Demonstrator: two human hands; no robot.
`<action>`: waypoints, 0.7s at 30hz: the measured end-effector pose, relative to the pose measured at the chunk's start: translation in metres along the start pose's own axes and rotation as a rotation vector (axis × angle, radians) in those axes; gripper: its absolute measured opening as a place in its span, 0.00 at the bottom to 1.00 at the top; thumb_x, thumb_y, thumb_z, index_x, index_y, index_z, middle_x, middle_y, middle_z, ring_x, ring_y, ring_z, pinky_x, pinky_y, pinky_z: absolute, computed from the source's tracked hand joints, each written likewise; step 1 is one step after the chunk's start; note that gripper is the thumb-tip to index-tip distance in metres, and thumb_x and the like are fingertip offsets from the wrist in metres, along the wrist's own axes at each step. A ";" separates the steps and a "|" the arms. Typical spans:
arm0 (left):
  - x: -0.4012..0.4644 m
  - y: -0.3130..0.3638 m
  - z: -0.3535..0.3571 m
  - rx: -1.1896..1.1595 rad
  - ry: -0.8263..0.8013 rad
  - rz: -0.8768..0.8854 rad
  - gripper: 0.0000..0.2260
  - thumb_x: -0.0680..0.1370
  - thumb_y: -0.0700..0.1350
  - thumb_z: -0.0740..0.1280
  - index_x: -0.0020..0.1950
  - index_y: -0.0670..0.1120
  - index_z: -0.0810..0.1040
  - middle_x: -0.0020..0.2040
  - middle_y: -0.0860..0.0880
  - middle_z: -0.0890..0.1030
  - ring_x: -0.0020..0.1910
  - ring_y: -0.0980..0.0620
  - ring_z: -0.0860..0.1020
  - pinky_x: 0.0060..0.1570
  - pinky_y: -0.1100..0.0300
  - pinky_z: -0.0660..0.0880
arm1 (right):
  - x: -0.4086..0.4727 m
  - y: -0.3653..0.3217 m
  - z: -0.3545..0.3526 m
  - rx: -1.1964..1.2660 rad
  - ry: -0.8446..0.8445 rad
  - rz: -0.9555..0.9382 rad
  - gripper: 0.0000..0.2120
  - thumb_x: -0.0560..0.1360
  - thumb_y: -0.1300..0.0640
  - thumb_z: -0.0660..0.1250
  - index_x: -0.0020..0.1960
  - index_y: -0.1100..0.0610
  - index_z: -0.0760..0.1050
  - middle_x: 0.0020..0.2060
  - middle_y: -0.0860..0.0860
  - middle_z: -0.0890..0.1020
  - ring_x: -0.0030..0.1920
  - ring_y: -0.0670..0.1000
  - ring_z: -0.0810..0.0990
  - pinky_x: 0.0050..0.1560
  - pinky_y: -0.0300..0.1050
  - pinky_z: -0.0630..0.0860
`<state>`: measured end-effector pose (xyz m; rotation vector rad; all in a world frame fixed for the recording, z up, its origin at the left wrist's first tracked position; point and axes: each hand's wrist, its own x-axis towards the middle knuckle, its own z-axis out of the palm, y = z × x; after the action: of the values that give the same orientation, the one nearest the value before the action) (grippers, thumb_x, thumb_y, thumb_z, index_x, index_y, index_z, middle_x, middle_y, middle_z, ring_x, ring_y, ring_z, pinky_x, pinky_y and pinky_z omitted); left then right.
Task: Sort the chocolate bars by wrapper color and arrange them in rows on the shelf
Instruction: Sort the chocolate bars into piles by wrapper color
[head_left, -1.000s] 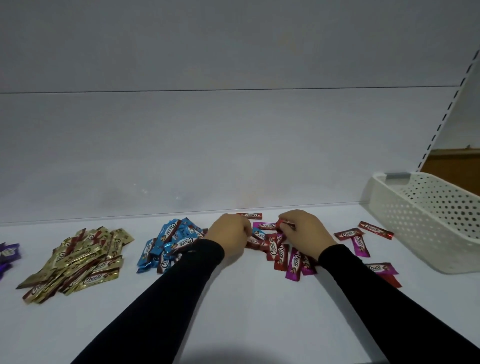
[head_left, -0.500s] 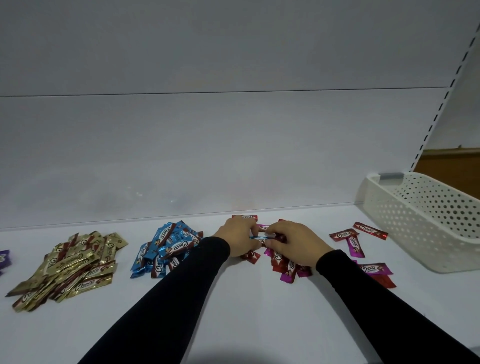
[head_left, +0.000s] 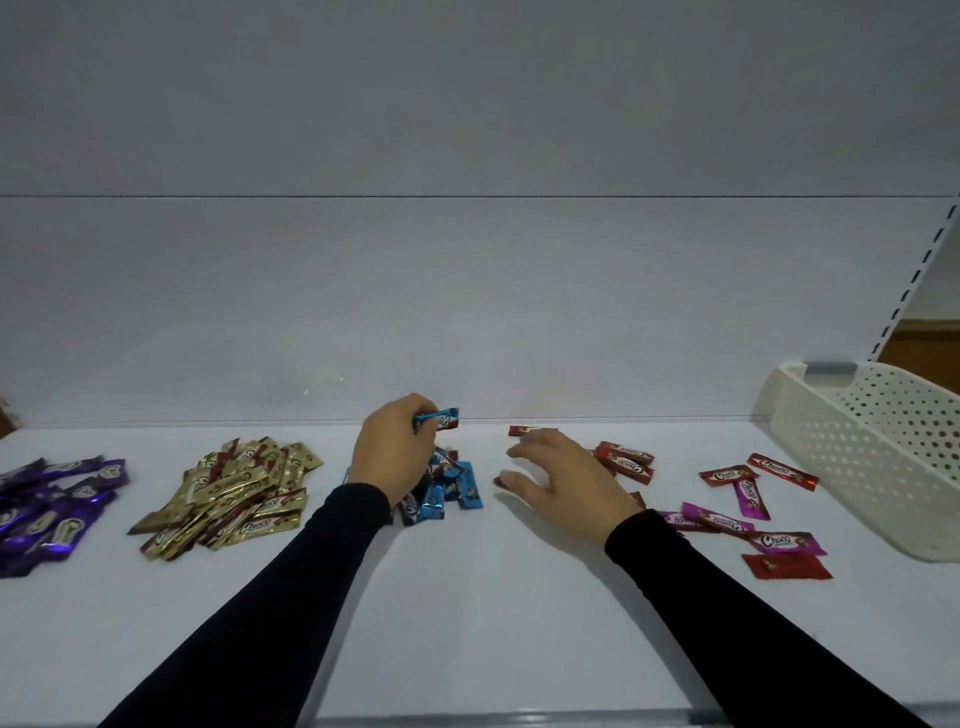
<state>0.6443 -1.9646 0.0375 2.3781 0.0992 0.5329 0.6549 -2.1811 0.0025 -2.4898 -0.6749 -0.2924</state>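
My left hand (head_left: 394, 453) pinches a blue chocolate bar (head_left: 440, 419) above the blue pile (head_left: 445, 487), which it partly hides. My right hand (head_left: 563, 480) hovers with relaxed, spread fingers over a mixed heap of red bars (head_left: 626, 460) and holds nothing. Pink bars (head_left: 717, 519) and more red ones (head_left: 784, 471) lie scattered to its right. Left of the blue pile sits a gold pile (head_left: 234, 488), and at the far left a purple pile (head_left: 49, 512).
A white perforated basket (head_left: 878, 457) stands at the right end of the white shelf (head_left: 493, 597). The shelf's back wall rises just behind the piles. A slotted upright runs up the right edge.
My left hand has lifted a blue bar out of the mixed heap and carried it left over the blue pile. My right hand has opened. The view has shifted left, revealing the purple pile.
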 end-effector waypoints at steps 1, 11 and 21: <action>-0.003 -0.011 -0.005 0.032 0.025 -0.024 0.09 0.82 0.41 0.64 0.59 0.45 0.80 0.53 0.47 0.82 0.47 0.52 0.75 0.46 0.63 0.68 | -0.002 -0.004 0.004 -0.026 -0.013 -0.002 0.21 0.78 0.42 0.63 0.66 0.50 0.75 0.69 0.45 0.71 0.70 0.45 0.67 0.70 0.42 0.63; -0.014 -0.022 -0.002 0.114 -0.080 0.070 0.14 0.83 0.44 0.63 0.67 0.46 0.78 0.66 0.45 0.78 0.66 0.46 0.72 0.64 0.58 0.67 | -0.033 0.012 -0.003 -0.110 0.037 0.122 0.26 0.77 0.40 0.62 0.72 0.49 0.68 0.72 0.44 0.68 0.71 0.46 0.66 0.69 0.41 0.63; -0.036 0.036 0.063 0.352 -0.518 0.344 0.08 0.82 0.43 0.59 0.50 0.44 0.78 0.49 0.46 0.78 0.52 0.45 0.75 0.47 0.55 0.70 | -0.071 0.051 -0.041 -0.139 0.054 0.244 0.24 0.78 0.41 0.63 0.71 0.49 0.70 0.68 0.43 0.70 0.68 0.46 0.69 0.65 0.37 0.64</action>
<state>0.6348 -2.0382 0.0051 2.8181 -0.4920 0.0330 0.6188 -2.2695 -0.0100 -2.6526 -0.3339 -0.3221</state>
